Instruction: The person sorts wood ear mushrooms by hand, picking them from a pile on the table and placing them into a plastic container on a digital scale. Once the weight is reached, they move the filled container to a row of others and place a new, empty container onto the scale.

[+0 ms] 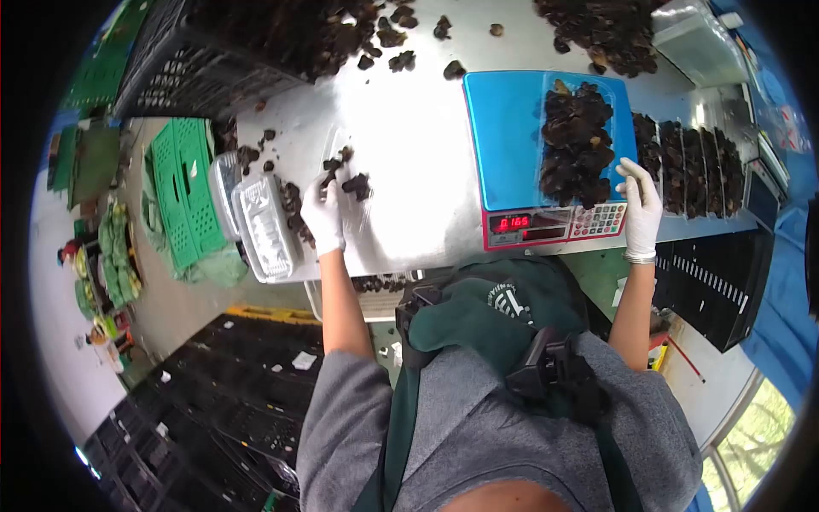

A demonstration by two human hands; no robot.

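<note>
My left hand point(323, 215), in a white glove, is over the left of the metal table point(409, 171), its fingers drawn together at a few dark mushroom-like pieces point(333, 167). Another small dark clump point(357, 186) lies just right of it. My right hand point(641, 198), also gloved, is at the right edge of a blue-topped scale point(508, 145), fingers bent toward a clear tray point(577, 145) heaped with dark pieces. That tray rests on the scale, whose red display point(514, 223) reads 0.165. Whether the right fingers touch the tray is unclear.
Filled clear trays point(695, 166) stand in a row right of the scale. Empty clear trays point(263, 224) lie at the table's left edge. A black crate point(213, 64) and a dark heap point(294, 34) are at the back left, another heap point(601, 34) at the back right.
</note>
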